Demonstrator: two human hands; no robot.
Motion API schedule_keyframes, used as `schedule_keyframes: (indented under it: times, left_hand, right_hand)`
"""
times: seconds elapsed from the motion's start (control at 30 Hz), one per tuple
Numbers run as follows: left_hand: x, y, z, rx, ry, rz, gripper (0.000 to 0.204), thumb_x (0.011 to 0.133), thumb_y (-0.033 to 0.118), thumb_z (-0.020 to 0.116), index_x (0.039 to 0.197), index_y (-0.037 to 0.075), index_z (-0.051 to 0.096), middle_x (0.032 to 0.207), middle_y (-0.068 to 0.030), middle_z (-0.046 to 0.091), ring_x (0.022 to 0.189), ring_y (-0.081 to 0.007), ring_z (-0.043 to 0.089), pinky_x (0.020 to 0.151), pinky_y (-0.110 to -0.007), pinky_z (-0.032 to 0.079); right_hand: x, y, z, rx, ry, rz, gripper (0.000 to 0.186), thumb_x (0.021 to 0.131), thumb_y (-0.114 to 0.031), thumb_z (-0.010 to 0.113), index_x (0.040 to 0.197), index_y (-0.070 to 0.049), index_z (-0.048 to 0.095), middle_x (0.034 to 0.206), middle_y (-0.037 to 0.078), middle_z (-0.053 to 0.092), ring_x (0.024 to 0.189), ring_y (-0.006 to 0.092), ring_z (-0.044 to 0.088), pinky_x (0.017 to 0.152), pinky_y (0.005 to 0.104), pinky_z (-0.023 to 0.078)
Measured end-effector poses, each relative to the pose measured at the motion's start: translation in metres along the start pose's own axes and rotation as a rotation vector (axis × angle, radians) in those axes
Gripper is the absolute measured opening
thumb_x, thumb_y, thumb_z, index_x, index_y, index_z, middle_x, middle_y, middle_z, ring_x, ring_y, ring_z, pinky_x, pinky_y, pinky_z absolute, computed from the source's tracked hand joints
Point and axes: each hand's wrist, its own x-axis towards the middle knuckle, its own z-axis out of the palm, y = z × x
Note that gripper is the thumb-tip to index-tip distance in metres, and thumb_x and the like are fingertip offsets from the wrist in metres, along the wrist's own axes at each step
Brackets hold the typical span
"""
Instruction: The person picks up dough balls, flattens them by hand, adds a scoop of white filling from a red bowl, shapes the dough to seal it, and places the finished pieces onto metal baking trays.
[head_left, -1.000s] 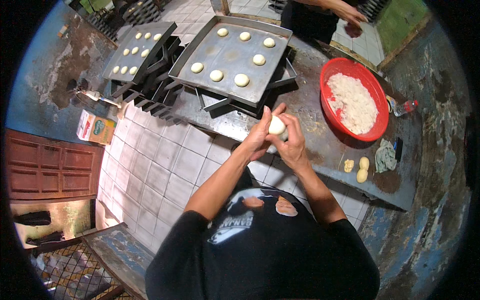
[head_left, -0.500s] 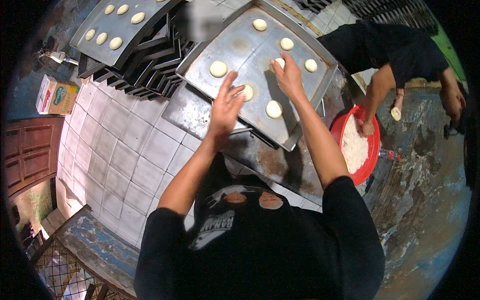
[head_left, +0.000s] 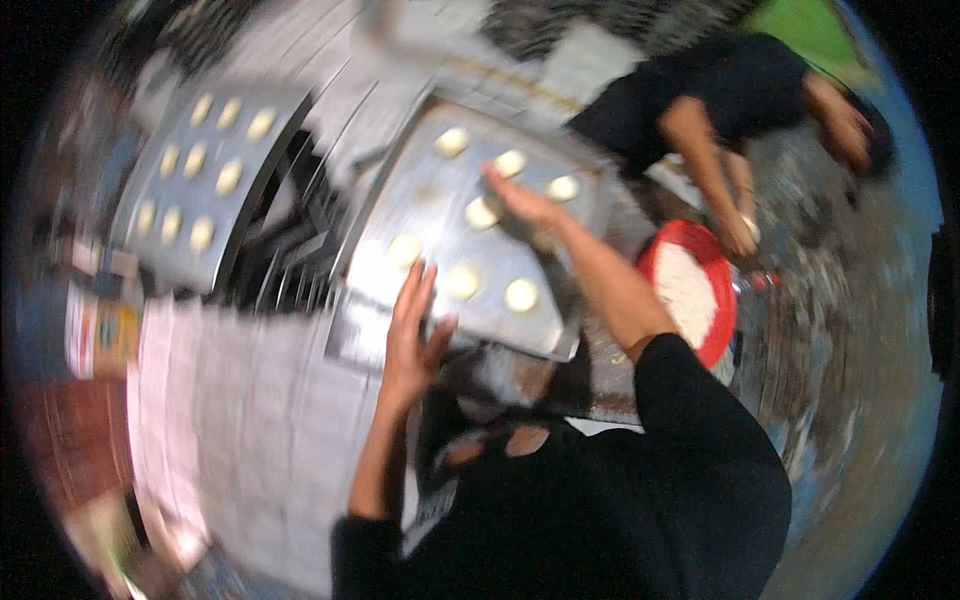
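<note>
A shallow metal baking tray point(head_left: 432, 212) lies before me with several pale, round dough balls on it. My left hand point(head_left: 408, 335) is open at the tray's near left edge, fingers spread, its tips just below one dough ball point(head_left: 404, 250). My right hand point(head_left: 530, 207) reaches over the tray, open and flat with fingers stretched out. Beside it sits the middle dough ball point(head_left: 482, 212); whether they touch is unclear. Another dough ball point(head_left: 545, 240) is partly covered by my right forearm. Neither hand holds anything. The picture is blurred by motion.
At the left, another tray point(head_left: 180, 190) with dough balls rests on a stack of dark trays point(head_left: 295, 235). On the right stands a red basin point(head_left: 722, 335) of pale, floury stuff. A co-worker's hand point(head_left: 738, 236) is at its rim. A carton point(head_left: 103, 330) stands far left.
The whole view has shifted, showing more of the left tray. My left hand has moved left along the tray; my right hand has flattened beside the middle ball. The co-worker's hand has left the basin.
</note>
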Motion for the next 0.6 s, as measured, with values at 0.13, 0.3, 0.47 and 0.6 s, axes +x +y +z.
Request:
schedule_keyframes:
  times: [0.13,0.3,0.47,0.6]
  left_hand:
    - [-0.005,0.03,0.006,0.079,-0.378,0.115,0.069,0.093,0.054,0.059,0.148,0.014,0.048,0.162,-0.0234,0.023,0.15,-0.0434,0.019,0.12,-0.052,0.019]
    - [-0.043,0.069,0.019,0.036,-0.749,0.104,0.072,0.091,0.053,0.058,0.151,0.017,0.044,0.165,-0.022,0.014,0.152,-0.0454,0.005,0.12,-0.054,0.01]
    - [-0.05,0.113,0.075,0.004,-0.929,0.306,0.068,0.095,0.055,0.044,0.151,0.017,0.044,0.165,-0.0212,0.013,0.152,-0.0449,0.007,0.12,-0.054,0.01]
    - [-0.052,0.182,0.142,-0.044,-1.059,0.456,0.076,0.095,0.068,0.041,0.152,0.018,0.044,0.165,-0.0194,0.013,0.152,-0.0439,0.005,0.12,-0.054,0.009]
  right_hand:
    - [-0.144,-0.006,-0.07,-0.359,-0.083,-0.104,0.076,0.105,-0.058,0.021,0.158,-0.004,0.014,0.166,0.015,0.013,0.153,0.0275,0.012,0.124,0.0407,0.009]
    - [-0.513,-0.099,-0.156,-0.9,0.41,0.434,0.064,0.104,-0.038,0.043,0.156,-0.006,0.025,0.163,0.018,0.023,0.153,0.0316,0.016,0.124,0.0482,0.009]
    - [-0.742,-0.106,-0.15,-1.141,1.045,0.72,0.066,0.107,-0.05,0.025,0.159,-0.01,0.02,0.166,0.007,0.016,0.154,0.0261,0.008,0.124,0.047,0.003]
    - [-0.8,-0.085,-0.13,-0.974,1.057,0.774,0.067,0.106,-0.052,0.02,0.159,-0.012,0.02,0.166,0.006,0.016,0.154,0.0243,0.008,0.125,0.045,0.002]
